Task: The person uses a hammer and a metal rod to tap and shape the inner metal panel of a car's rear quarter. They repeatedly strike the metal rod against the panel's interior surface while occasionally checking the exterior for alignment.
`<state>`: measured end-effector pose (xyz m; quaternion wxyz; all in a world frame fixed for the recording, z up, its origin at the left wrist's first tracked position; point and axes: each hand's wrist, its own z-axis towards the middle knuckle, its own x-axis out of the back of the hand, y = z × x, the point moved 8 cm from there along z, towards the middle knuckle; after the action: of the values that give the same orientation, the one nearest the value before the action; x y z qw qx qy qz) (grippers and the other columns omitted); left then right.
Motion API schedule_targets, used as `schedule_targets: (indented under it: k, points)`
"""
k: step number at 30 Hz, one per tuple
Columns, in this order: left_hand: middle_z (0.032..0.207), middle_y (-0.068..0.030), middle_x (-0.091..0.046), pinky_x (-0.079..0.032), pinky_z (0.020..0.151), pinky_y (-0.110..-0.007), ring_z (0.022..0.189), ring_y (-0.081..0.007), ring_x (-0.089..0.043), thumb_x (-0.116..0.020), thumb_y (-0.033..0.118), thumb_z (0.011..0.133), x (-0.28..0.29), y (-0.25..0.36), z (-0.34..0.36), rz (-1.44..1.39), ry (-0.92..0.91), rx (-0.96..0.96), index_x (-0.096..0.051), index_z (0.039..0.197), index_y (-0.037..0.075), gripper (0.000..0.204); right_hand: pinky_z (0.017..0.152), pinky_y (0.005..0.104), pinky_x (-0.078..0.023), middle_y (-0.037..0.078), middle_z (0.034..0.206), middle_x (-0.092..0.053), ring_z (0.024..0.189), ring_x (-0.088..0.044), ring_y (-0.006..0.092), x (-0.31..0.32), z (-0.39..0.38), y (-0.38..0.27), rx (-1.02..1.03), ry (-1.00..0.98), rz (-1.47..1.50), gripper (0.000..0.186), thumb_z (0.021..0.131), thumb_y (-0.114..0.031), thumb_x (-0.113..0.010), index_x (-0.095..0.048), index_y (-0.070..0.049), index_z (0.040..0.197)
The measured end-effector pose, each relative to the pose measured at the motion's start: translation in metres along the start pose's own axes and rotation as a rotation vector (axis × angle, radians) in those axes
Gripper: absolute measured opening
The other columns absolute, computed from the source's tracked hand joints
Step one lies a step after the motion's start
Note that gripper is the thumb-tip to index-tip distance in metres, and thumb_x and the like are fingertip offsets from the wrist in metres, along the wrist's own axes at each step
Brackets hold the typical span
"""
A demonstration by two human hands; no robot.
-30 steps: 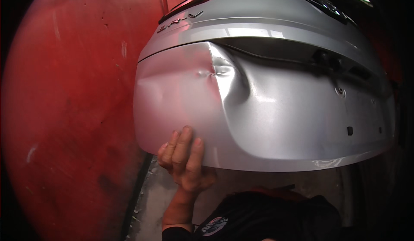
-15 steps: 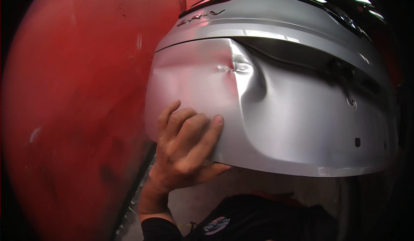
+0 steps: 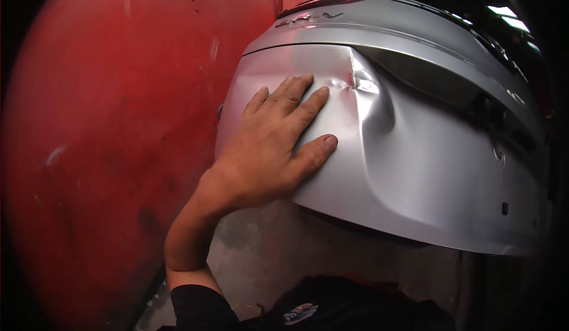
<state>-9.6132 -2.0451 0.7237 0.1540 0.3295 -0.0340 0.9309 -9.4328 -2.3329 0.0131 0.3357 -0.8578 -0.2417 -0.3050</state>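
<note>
A silver car tailgate (image 3: pixel 438 177) takes up the middle and right of the head view. My left hand (image 3: pixel 267 135) lies on the left part of its lower panel, palm down, fingers stretched and spread. Its fingertips rest just left of a sharp crease and dent (image 3: pixel 363 85) that runs down from the panel's upper edge. The thumb points right over smooth metal, and nothing is held. Under the palm the metal is hidden. My right hand is not in view.
A scuffed red wall (image 3: pixel 112 123) stands close along the left side. A dark recess (image 3: pixel 427 85) crosses the tailgate above the panel, and a small dark rectangular hole (image 3: pixel 505 209) sits low at the right. Grey floor (image 3: pixel 261 248) shows below the tailgate.
My left hand has moved up from the tailgate's lower edge, where its fingers were bent, and now lies flatter nearer the dent. The view has shifted, placing the car farther right.
</note>
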Motion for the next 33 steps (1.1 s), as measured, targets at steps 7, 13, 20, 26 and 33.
schedule_targets:
  k: [7,13,20,26,33]
  points:
    - [0.120,-0.0249,-0.062,-0.044,0.098,-0.035,0.113,-0.0314,-0.060,-0.055,0.043,0.095,0.029,-0.013,0.022,-0.190,0.066,0.024,-0.061,0.120,-0.008,0.057,0.070,0.0449,-0.052,0.009,0.086,-0.069,0.078,-0.066,0.0249,-0.006,0.031,-0.017,0.063,0.100,0.122,0.030,0.081,-0.023,-0.065,-0.068,-0.001,0.102]
    - [0.103,-0.0154,-0.066,-0.048,0.091,-0.034,0.098,-0.0229,-0.062,-0.057,0.045,0.093,0.091,-0.028,0.087,-0.256,0.018,0.274,-0.055,0.125,-0.008,0.062,0.066,0.0415,-0.052,0.010,0.084,-0.068,0.074,-0.065,0.0223,0.035,0.052,-0.049,0.078,0.251,0.454,0.031,0.079,-0.020,-0.067,-0.068,-0.002,0.104]
    - [0.113,-0.0141,-0.060,-0.049,0.092,-0.038,0.104,-0.0243,-0.059,-0.061,0.039,0.091,0.204,-0.051,0.162,-0.065,0.267,0.131,-0.048,0.131,-0.005,0.061,0.051,0.0306,-0.046,0.005,0.064,-0.062,0.055,-0.058,0.0119,0.129,0.024,-0.117,0.180,0.384,0.847,0.032,0.068,-0.012,-0.079,-0.065,0.002,0.093]
    - [0.122,-0.0129,-0.055,-0.049,0.093,-0.041,0.109,-0.0256,-0.056,-0.064,0.035,0.090,0.295,-0.079,0.194,0.036,0.335,0.023,-0.043,0.136,-0.003,0.063,0.054,0.0299,-0.047,0.005,0.062,-0.061,0.055,-0.059,0.0127,0.205,0.010,-0.139,0.409,0.425,1.035,0.026,0.070,-0.015,-0.079,-0.064,0.002,0.083]
    - [0.135,-0.0142,-0.046,-0.043,0.103,-0.048,0.124,-0.0308,-0.048,-0.061,0.028,0.092,0.332,-0.069,0.176,-0.219,0.508,-0.007,-0.038,0.140,-0.001,0.060,0.058,0.0312,-0.049,0.006,0.065,-0.062,0.059,-0.060,0.0136,0.298,0.036,-0.121,0.704,0.162,0.891,0.024,0.072,-0.019,-0.077,-0.063,0.000,0.078]
